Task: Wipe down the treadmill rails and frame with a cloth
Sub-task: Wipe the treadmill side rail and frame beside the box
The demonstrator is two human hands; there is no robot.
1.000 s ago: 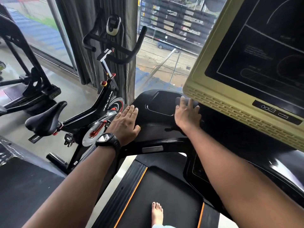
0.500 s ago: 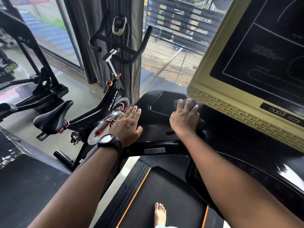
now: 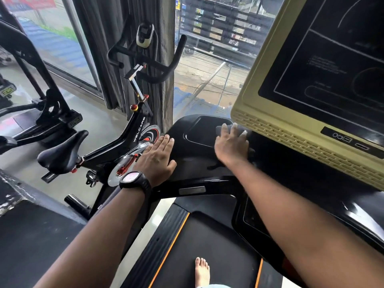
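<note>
From my remote view, the left hand [image 3: 155, 157] lies flat on the left edge of the treadmill's black console [image 3: 193, 165]. Its fingers are straight and close together, pointing away from the body, and it holds nothing. A black watch [image 3: 135, 180] sits on that wrist.

The right hand [image 3: 231, 145] is further in, at the back of the console just below the lower left corner of the yellow-framed screen [image 3: 268, 125]. Its fingers are spread and laid over a dark cloth [image 3: 219, 129], pressing it down onto the console rather than wrapping around it. The cloth is bunched under the palm. I can see a bit of it past the fingertips and another bit on the thumb side, near the wrist. This hand is slightly blurred, so I cannot make out the fingertips clearly.

Between the two hands is a shallow tray recess [image 3: 202, 132] moulded into the console, and the cloth sits at its right rim. Nearer the body, a black crossbar [image 3: 218, 182] with a small silver plate runs below both hands.

Lower down I see the treadmill belt [image 3: 209, 242] with orange stripes along its sides and one bare foot [image 3: 202, 271] standing on it. A black exercise bike [image 3: 128, 138] stands on the floor just left of the treadmill, in front of a dark curtain [image 3: 116, 48] and large windows.
</note>
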